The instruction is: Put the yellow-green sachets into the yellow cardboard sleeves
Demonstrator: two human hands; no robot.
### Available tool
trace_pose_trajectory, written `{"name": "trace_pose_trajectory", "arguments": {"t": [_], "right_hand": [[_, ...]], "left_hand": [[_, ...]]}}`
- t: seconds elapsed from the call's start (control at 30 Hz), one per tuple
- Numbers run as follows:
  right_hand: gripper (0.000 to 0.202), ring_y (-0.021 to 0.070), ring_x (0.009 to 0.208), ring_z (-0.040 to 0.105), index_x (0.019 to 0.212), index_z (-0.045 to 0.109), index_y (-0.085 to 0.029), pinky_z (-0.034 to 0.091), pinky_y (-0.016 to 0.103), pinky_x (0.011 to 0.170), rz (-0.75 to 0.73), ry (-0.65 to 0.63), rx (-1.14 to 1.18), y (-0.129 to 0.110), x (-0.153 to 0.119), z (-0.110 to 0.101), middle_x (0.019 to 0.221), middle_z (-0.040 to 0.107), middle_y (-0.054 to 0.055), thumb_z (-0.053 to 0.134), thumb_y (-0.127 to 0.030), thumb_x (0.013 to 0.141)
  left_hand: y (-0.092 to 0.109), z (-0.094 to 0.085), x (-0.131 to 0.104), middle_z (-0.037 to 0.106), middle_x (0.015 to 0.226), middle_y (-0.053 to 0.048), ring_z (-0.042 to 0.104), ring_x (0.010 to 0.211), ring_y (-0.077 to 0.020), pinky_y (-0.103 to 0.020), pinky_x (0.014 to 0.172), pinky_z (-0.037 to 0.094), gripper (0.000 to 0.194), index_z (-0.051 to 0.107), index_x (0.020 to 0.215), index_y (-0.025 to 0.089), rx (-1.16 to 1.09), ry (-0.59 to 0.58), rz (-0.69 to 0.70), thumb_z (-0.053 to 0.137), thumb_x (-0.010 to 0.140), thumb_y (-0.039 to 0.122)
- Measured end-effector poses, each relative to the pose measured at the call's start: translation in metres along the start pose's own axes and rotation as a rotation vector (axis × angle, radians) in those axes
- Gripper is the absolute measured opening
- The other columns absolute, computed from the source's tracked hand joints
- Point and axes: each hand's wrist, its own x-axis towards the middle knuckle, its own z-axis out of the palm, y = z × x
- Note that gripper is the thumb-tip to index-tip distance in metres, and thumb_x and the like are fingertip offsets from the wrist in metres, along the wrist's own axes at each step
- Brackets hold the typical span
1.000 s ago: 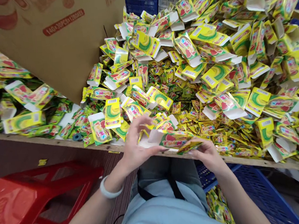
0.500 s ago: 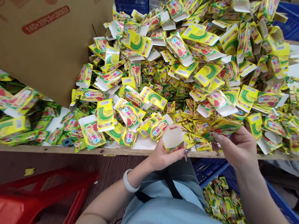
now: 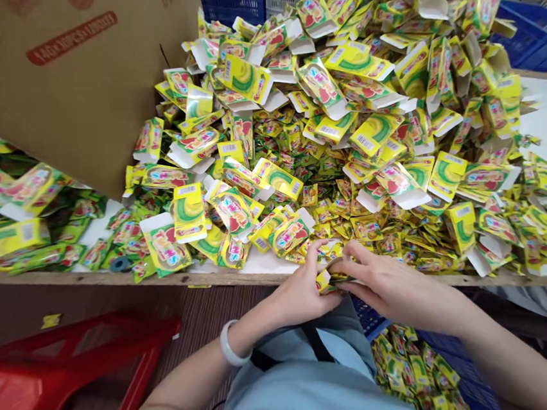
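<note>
A small yellow and green carton (image 3: 324, 280) is in my left hand (image 3: 301, 292), above the table's front edge. My left fingers wrap round it. My right hand (image 3: 382, 281) meets it from the right, thumb and fingers closed about its end. Any sachet between them is hidden by the fingers. Just beyond my hands lie loose small yellow sachets (image 3: 367, 227). To the left of them, a printed carton (image 3: 291, 232) with a white flap rests on the pile's near edge.
A large heap of cartons (image 3: 361, 61) covers the table. A brown cardboard box (image 3: 79, 95) stands at left. Below the table, a blue crate (image 3: 442, 350) holds filled-looking cartons (image 3: 415, 372). A red plastic stool (image 3: 16, 397) is at lower left; another blue crate (image 3: 535, 38) is at right.
My right hand has moved left from over the sachets, bringing a green packet to the carton in my left hand. The packet is now out of sight. The carton has tilted, hiding its white inside.
</note>
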Motion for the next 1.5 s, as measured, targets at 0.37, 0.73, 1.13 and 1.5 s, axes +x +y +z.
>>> {"name": "trace_pose_trajectory", "arguments": {"t": [0.37,0.73,1.13,1.5], "right_hand": [[0.032,0.0139,0.075,0.063,0.087,0.07,-0.018,0.051,0.023,0.069,-0.185,0.02,0.346,0.016,-0.014,0.035,0.081,0.067,0.005,0.041,-0.013,0.101],[0.019,0.0187,0.086,0.066,0.091,0.075,-0.022,0.054,0.03,0.073,0.112,0.583,0.424,0.067,-0.034,0.05,0.096,0.067,0.008,0.059,-0.032,0.096],[0.046,0.03,0.087,0.055,0.093,0.063,-0.013,0.034,0.033,0.061,0.661,0.595,-0.646,0.085,0.017,0.054,0.091,0.062,0.018,0.056,-0.059,0.093],[0.032,0.024,0.077,0.051,0.079,0.059,-0.021,0.037,0.034,0.069,0.444,0.753,-0.474,0.085,0.019,0.064,0.075,0.063,0.009,0.042,-0.032,0.104]], "left_hand": [[-0.011,0.01,-0.007,0.07,0.098,-0.004,0.063,0.087,-0.0203,-0.032,0.082,0.047,0.1,0.007,0.155,0.02,0.12,-0.259,-0.077,0.064,0.073,0.016],[-0.011,0.003,0.02,0.061,0.13,-0.015,0.061,0.115,-0.0279,-0.042,0.098,0.048,0.072,0.04,0.144,0.021,0.278,-0.031,0.18,0.074,0.081,0.034],[-0.034,-0.016,0.038,0.065,0.106,-0.017,0.057,0.108,-0.0351,-0.047,0.091,0.046,0.04,0.064,0.112,0.011,1.148,0.382,0.073,0.066,0.089,0.044],[0.019,-0.088,0.166,0.067,0.102,-0.02,0.054,0.112,-0.0332,-0.043,0.089,0.039,0.02,0.072,0.095,0.007,1.411,0.315,0.199,0.053,0.09,0.01]]}}
